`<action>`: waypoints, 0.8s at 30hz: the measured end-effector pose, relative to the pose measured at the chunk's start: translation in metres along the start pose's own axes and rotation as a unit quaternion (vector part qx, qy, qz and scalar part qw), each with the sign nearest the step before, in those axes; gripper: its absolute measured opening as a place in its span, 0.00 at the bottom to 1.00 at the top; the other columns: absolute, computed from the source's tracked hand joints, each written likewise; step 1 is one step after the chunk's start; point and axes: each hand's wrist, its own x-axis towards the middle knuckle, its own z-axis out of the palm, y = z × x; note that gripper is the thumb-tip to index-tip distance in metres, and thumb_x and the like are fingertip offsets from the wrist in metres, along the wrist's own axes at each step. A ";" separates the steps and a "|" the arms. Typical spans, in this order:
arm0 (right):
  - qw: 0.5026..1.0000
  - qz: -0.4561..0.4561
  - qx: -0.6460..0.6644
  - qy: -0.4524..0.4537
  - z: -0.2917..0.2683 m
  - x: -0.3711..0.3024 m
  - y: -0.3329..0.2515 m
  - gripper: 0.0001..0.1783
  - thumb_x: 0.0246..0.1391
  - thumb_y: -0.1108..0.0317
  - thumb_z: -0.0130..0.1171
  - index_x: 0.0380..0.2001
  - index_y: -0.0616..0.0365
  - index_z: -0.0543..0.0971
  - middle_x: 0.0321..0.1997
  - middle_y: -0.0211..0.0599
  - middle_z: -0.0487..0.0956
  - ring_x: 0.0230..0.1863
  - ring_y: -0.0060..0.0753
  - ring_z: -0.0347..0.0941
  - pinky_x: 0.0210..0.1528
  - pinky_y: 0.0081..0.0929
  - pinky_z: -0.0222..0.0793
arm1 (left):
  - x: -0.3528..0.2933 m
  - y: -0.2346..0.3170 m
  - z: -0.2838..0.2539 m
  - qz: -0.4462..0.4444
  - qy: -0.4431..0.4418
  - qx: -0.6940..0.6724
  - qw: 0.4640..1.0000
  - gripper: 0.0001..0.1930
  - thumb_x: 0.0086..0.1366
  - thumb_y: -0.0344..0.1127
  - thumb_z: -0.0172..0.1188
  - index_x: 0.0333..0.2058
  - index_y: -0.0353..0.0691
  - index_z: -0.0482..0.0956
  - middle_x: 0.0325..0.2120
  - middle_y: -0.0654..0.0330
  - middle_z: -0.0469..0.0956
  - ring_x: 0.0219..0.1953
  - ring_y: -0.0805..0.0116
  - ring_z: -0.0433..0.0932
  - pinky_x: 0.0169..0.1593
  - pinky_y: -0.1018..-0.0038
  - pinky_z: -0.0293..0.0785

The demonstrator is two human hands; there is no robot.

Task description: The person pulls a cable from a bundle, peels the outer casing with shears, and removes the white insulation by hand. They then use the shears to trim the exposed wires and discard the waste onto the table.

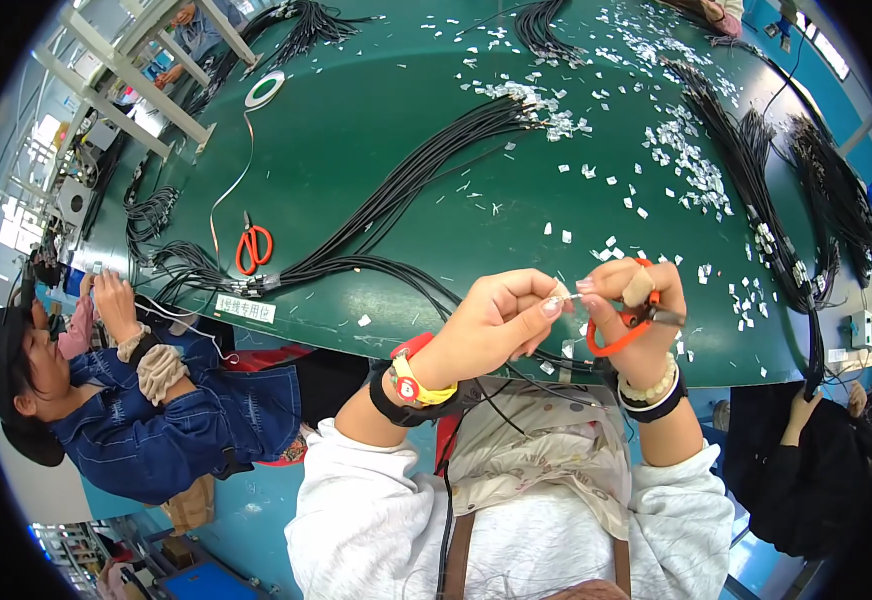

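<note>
Evidently pinching a thin pale strand [572,297] between fingertips of left hand [511,318] and right hand [648,352], over the near edge of the green tabletop [356,130]. Also clamping orange-handled cutters [662,315] in the right hand. Leftward, with orange-handled scissors [254,246] near a black cable bundle [396,190]; beyond, scattered white scraps [691,165].

We are seeing a green table [376,90], black cables [396,188], white scraps [691,165], a pale strip [570,297] and a white-and-green roll [255,99]. We are noting cutters [611,350] with orange-red handles (the scissors [242,250] are matching them), a yellow bracelet [434,395], a cream apron [546,475] with a faint print and a blue denim jacket [171,430].
</note>
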 end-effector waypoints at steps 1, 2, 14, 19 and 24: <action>1.000 0.022 0.019 0.005 -0.001 0.000 0.001 0.18 0.42 0.75 0.62 0.28 0.56 0.61 0.29 0.43 0.77 0.32 0.33 0.73 0.32 0.24 0.69 | 0.000 0.001 0.002 0.021 0.029 0.066 0.997 0.12 0.65 0.37 0.46 0.33 0.32 0.72 0.12 0.70 0.65 0.14 0.84 0.59 0.19 0.85 0.54; 1.000 0.024 0.018 0.006 -0.003 -0.001 0.000 0.18 0.42 0.75 0.62 0.28 0.56 0.61 0.29 0.43 0.77 0.32 0.33 0.73 0.32 0.24 0.69 | 0.000 0.001 0.002 0.019 0.029 0.064 0.997 0.12 0.65 0.37 0.46 0.33 0.32 0.72 0.12 0.70 0.65 0.14 0.84 0.59 0.19 0.85 0.54; 0.912 0.206 -0.246 -0.255 -0.016 -0.015 -0.032 0.53 0.29 0.41 0.65 0.53 0.66 0.57 0.39 0.53 0.75 0.36 0.51 0.75 0.34 0.35 0.71 | -0.002 0.007 0.003 0.023 0.013 0.092 0.995 0.13 0.64 0.35 0.47 0.30 0.29 0.75 0.13 0.67 0.68 0.15 0.84 0.62 0.20 0.85 0.58; 0.897 0.194 -0.292 -0.267 -0.010 -0.010 -0.037 0.54 0.29 0.38 0.62 0.52 0.68 0.57 0.34 0.53 0.75 0.31 0.50 0.75 0.29 0.35 0.71 | -0.003 0.001 0.006 0.050 0.011 0.116 0.992 0.09 0.63 0.31 0.49 0.34 0.31 0.76 0.21 0.66 0.73 0.19 0.83 0.66 0.22 0.85 0.62; 0.889 0.168 -0.345 -0.250 -0.010 -0.010 -0.041 0.55 0.29 0.35 0.60 0.51 0.69 0.58 0.24 0.45 0.75 0.24 0.45 0.74 0.22 0.32 0.69 | -0.004 -0.002 0.008 0.099 0.019 0.181 0.978 0.09 0.61 0.29 0.50 0.35 0.31 0.76 0.22 0.63 0.74 0.20 0.81 0.67 0.23 0.83 0.63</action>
